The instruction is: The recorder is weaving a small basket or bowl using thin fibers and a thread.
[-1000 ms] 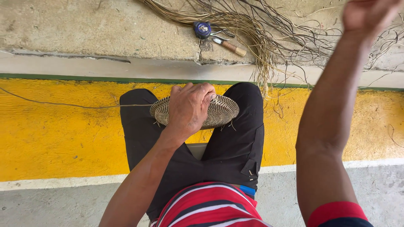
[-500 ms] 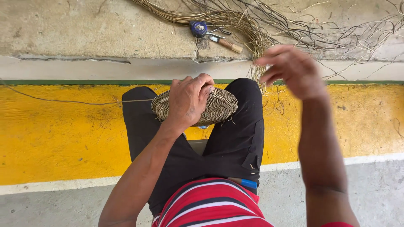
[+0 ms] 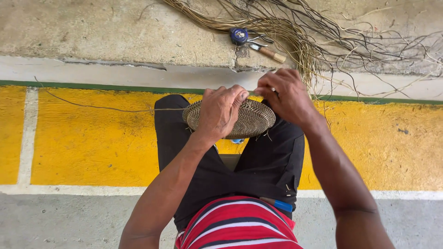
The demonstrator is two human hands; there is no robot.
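Note:
A round, flat woven disc of brown fibre rests on my knees, which are in black trousers. My left hand lies over its left part and grips it, fingers curled on the rim. My right hand is at the disc's far right edge, fingers pinched on a thin fibre strand at the rim. A long single strand runs off to the left from the disc across the yellow floor.
A bundle of loose dry fibres spreads over the concrete step ahead. A blue tape measure and a wooden-handled tool lie beside it. A blue-tipped object sticks out at my right hip. Yellow painted floor with white lines lies below.
My right hand has come down from high at the upper right to the disc's far edge and pinched a strand. The left hand has stayed on the disc.

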